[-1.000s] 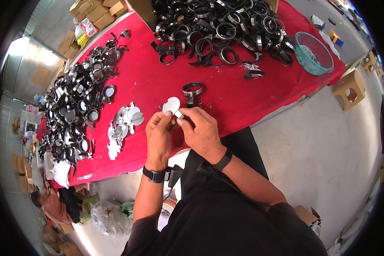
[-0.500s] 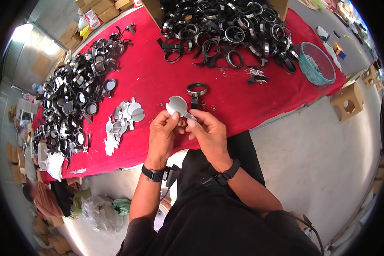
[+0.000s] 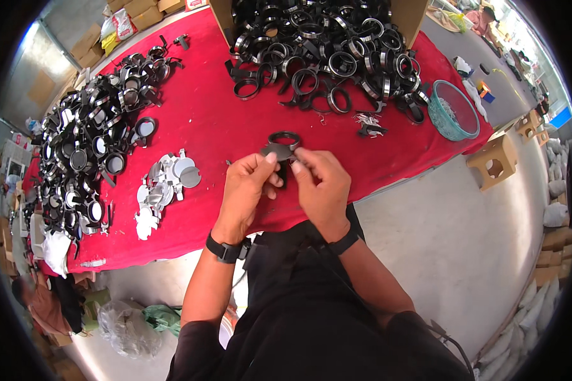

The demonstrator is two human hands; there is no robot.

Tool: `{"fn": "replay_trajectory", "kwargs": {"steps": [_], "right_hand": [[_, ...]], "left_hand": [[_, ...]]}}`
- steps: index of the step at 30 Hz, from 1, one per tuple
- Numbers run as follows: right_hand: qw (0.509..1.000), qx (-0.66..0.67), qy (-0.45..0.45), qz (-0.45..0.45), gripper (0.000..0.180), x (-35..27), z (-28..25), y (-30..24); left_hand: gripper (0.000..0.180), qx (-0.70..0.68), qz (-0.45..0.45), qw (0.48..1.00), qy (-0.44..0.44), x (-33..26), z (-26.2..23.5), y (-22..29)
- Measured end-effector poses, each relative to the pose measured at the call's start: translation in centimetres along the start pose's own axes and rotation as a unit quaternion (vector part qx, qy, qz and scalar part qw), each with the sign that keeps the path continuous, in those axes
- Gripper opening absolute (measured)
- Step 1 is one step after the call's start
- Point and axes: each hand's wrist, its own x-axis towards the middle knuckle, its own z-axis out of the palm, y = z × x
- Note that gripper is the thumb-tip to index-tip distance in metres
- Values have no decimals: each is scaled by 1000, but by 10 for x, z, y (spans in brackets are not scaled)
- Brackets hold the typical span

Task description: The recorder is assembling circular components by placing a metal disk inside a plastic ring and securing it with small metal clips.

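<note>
Just above the table's front edge, a thin round metal disc (image 3: 276, 152) is tilted and looks dark grey. My left hand (image 3: 248, 190) pinches it between thumb and fingers. My right hand (image 3: 325, 189) is closed at the disc's right side, where its small tab is mostly hidden by the fingertips. Right behind the disc lies a black ring with a silver rim (image 3: 285, 135); its handle is largely covered by my hands. To the left of my left hand is a small pile of similar silver discs with tabs (image 3: 185, 173).
A red cloth (image 3: 222, 108) covers the table. Black rings with discs in them (image 3: 98, 146) are heaped at left, and more black rings (image 3: 318, 57) spill from a cardboard box (image 3: 415, 19). Small metal clips (image 3: 370, 123) lie near a teal basket (image 3: 448, 127). A cardboard stool (image 3: 493, 164) stands at right.
The disc has turned from showing its bright face to a tilted, darker view, and both hands have moved with it toward the black ring. The whole view has shifted slightly.
</note>
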Motion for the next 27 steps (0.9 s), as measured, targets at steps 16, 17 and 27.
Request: {"fn": "replay_trajectory", "kwargs": {"steps": [16, 17, 27], "right_hand": [[965, -1, 32, 259, 19, 32, 15, 35], [965, -1, 30, 259, 19, 30, 19, 34], [987, -103, -22, 125, 16, 16, 31, 18]], "left_hand": [[46, 306, 97, 947, -25, 61, -21, -35], [47, 341, 115, 933, 25, 55, -19, -36], [56, 310, 167, 929, 117, 35, -1, -38]]}}
